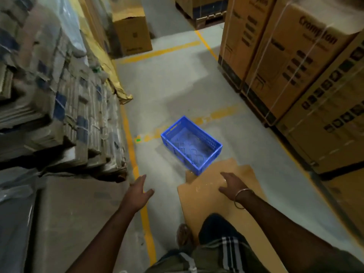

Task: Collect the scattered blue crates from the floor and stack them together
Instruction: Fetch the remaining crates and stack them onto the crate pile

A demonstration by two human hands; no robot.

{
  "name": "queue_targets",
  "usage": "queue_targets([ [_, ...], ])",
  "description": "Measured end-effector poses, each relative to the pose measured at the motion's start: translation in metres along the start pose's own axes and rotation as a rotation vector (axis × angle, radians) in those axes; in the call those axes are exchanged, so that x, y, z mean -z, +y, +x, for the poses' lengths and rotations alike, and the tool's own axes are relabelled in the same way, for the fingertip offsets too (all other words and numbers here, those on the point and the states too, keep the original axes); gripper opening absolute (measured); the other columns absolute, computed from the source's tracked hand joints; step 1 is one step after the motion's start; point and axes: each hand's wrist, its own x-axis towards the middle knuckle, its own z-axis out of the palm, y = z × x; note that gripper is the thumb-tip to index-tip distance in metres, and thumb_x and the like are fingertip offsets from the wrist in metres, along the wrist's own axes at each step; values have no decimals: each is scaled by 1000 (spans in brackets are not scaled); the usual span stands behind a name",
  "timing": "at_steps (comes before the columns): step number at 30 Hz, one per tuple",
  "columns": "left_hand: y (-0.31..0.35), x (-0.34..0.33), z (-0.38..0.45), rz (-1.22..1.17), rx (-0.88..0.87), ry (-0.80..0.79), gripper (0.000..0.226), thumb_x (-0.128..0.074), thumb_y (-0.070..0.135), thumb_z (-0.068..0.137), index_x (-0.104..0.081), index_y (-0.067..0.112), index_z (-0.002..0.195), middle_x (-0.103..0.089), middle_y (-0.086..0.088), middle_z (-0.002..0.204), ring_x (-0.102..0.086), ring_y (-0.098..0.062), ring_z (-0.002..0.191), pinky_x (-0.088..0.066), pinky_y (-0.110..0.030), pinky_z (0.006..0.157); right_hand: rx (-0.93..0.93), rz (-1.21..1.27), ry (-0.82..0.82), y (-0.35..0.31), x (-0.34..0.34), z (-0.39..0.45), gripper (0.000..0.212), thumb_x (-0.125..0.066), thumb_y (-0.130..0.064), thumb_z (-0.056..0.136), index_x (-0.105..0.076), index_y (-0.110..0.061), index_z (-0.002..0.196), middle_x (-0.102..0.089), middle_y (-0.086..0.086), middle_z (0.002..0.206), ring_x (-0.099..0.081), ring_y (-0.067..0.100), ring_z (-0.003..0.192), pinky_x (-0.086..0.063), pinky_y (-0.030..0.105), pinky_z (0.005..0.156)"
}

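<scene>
One blue plastic crate [192, 145] sits upright and empty on the grey floor ahead, turned at an angle, its near corner resting on a flat sheet of cardboard [214, 196]. My left hand [137, 191] reaches forward to the crate's lower left, fingers apart, holding nothing. My right hand [231, 184], a metal bangle on its wrist, hovers over the cardboard just short of the crate's near corner, also empty with fingers spread. Neither hand touches the crate.
Stacked flattened cartons [59, 107] line the left side of the aisle. Tall strapped cardboard boxes [291, 62] stand on the right. A brown box [132, 34] and a loaded pallet [204, 14] are farther down. Yellow lines [136, 168] mark the floor.
</scene>
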Motion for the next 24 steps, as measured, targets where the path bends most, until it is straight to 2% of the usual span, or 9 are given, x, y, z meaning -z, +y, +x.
queue_targets([
  [6, 42, 21, 138, 100, -16, -164, 84, -62, 52, 87, -28, 18, 155, -27, -7, 162, -28, -23, 148, -28, -38, 116, -85, 89, 4, -21, 37, 100, 77, -67, -31, 86, -31, -12, 151, -37, 13, 152, -41, 28, 136, -35, 33, 110],
  [10, 75, 33, 211, 125, 19, -202, 77, -64, 41, 93, -28, 15, 155, -27, -9, 161, -27, -23, 148, -26, -37, 117, -146, 186, -41, -34, 49, 168, 73, -63, -31, 90, -29, -9, 150, -38, 15, 151, -41, 30, 136, -36, 34, 108],
  [14, 98, 44, 292, 141, 41, -231, 74, -65, 43, 92, -31, 19, 154, -30, -5, 160, -31, -25, 146, -28, -39, 117, -216, 296, -101, -43, 48, 237, 63, -58, -33, 94, -35, -8, 147, -42, 18, 148, -44, 32, 133, -37, 33, 105],
  [16, 102, 44, 336, 149, 39, -229, 72, -66, 41, 91, -35, 21, 152, -35, -5, 158, -36, -25, 143, -30, -39, 116, -247, 333, -106, -47, 44, 269, 61, -57, -34, 94, -38, -5, 144, -44, 19, 147, -45, 33, 132, -37, 33, 104],
  [18, 102, 38, 381, 149, 73, -254, 69, -67, 40, 90, -39, 22, 151, -38, -5, 157, -38, -25, 142, -31, -38, 114, -309, 394, -120, -47, 36, 299, 68, -58, -38, 93, -34, -3, 147, -41, 18, 149, -43, 32, 135, -35, 32, 106],
  [24, 77, -3, 527, 314, 97, -470, 66, -67, 43, 90, -44, 20, 147, -42, -7, 153, -41, -25, 140, -31, -35, 113, -562, 517, -110, -19, -7, 389, 72, -58, -35, 94, -26, -6, 151, -37, 19, 152, -40, 33, 137, -34, 32, 106],
])
